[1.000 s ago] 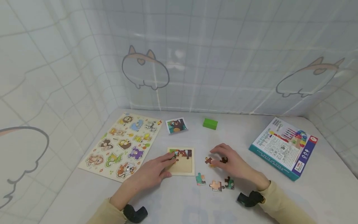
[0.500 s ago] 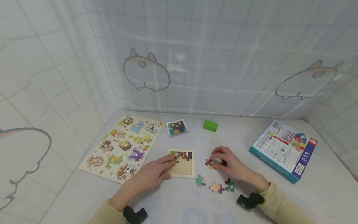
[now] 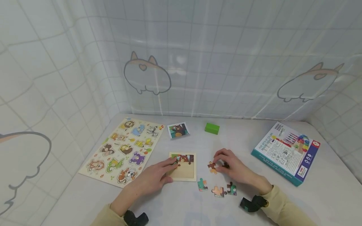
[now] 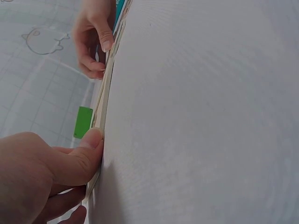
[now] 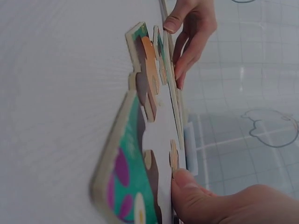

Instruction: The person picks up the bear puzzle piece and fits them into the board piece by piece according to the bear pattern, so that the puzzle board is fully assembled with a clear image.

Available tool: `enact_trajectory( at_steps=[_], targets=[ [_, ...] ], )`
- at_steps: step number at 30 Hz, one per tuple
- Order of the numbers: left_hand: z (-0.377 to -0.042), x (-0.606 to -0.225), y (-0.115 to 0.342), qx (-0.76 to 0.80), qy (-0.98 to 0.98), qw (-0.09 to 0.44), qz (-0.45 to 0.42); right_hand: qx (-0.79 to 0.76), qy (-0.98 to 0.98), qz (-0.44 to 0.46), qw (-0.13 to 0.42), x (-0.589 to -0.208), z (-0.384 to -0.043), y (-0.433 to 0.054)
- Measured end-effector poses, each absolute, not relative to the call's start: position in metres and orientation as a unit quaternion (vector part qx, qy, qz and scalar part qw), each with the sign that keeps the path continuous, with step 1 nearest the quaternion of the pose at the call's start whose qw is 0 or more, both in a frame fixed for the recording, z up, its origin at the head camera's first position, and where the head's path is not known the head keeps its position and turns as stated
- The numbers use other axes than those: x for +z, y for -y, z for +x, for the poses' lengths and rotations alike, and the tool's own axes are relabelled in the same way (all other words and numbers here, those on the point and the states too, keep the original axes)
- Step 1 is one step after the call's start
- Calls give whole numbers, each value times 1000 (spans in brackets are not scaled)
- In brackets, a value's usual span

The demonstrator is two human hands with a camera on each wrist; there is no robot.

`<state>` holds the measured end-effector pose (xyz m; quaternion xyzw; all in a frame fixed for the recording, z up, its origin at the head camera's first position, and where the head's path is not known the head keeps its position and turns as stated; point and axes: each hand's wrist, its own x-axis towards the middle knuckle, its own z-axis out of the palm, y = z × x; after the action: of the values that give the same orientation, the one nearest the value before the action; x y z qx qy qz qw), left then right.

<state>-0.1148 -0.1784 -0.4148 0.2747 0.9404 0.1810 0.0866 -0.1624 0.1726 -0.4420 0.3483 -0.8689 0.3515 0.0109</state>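
My left hand [image 3: 156,172] grips the left side of a small wooden puzzle tray [image 3: 187,179], its thumb at the front corner and fingers over the tray. Along the tray's top lie fitted pieces showing a bear's head [image 3: 184,158]. Right of the tray my right hand [image 3: 230,164] pinches a brown and orange puzzle piece [image 3: 212,167] between thumb and index finger, low over the table. A dark brown piece [image 3: 225,165] is partly hidden under this hand. Nearer to me lie a teal piece [image 3: 202,184], a peach piece [image 3: 219,191] and a green and brown piece [image 3: 232,189].
An animal puzzle board [image 3: 118,149] lies at the left. Behind the tray are a bear picture card [image 3: 178,130] and a green block [image 3: 212,128]. A boxed toy set [image 3: 286,153] stands at the right, and a tiled-pattern sheet [image 3: 198,62] rises along the back.
My right thumb and index finger have closed on the brown and orange piece, which has turned a little. My left hand stays at the tray. The view has tilted slightly.
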Motion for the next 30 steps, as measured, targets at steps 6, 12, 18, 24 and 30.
enact_trajectory(
  at_steps=[6, 12, 18, 24, 30],
  targets=[
    [-109, -418, 178, 185, -939, 90, 275, 346, 870, 350, 6, -445, -158, -173],
    [-104, -422, 178, 187, -938, 92, 275, 342, 872, 351, 0, -448, -153, -174],
    [-103, -423, 178, 183, -938, 91, 278, 341, 866, 365, 14, -452, -154, -176],
    [-109, -417, 178, 187, -938, 84, 281, 337, 868, 363, 19, -449, -161, -177],
    [-117, -413, 180, 176, -939, 75, 286, 342, 868, 359, 12, -442, -167, -175]
  ],
)
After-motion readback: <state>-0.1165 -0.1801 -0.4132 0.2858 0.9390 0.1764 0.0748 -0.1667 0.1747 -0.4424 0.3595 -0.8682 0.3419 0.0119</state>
